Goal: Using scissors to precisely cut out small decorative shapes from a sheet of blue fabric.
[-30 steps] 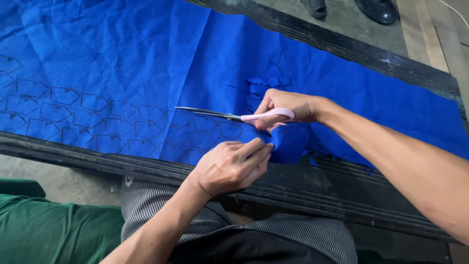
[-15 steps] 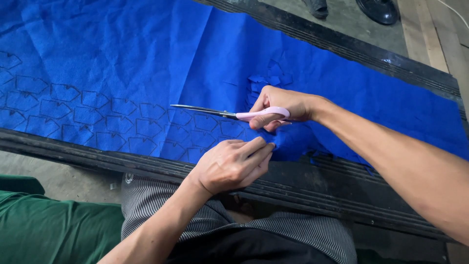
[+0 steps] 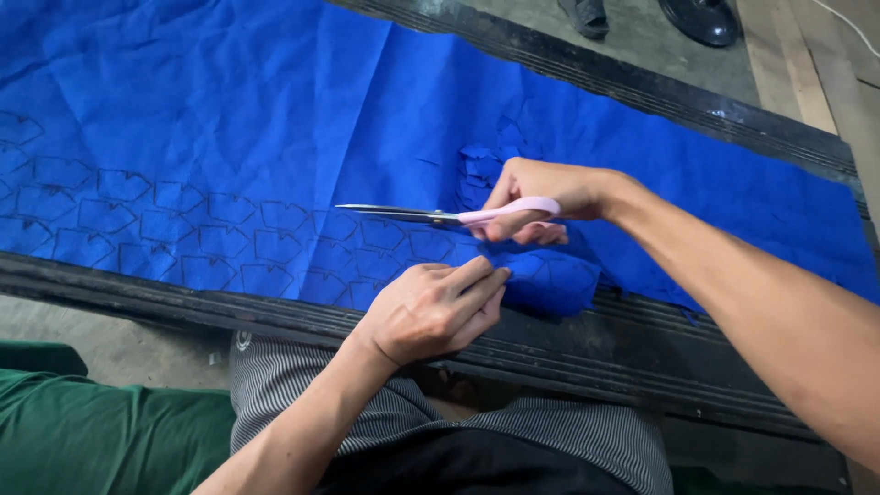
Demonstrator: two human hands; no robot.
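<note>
We see a wide sheet of crinkled blue fabric (image 3: 275, 110), marked with rows of dark outlined shapes, spread across a black ridged table (image 3: 642, 357) whose near edge crosses our lap. Our left hand (image 3: 431, 307) pinches the fabric's near edge between thumb and fingertips, just beside a cut flap. Our right hand (image 3: 541, 197) grips pink-handled steel scissors (image 3: 431, 215), blades together, pointing left over the fabric.

The sheet (image 3: 275, 119) lies on the bench (image 3: 642, 357), scissors (image 3: 431, 215) above it, cut pieces (image 3: 481, 165) just behind.
</note>
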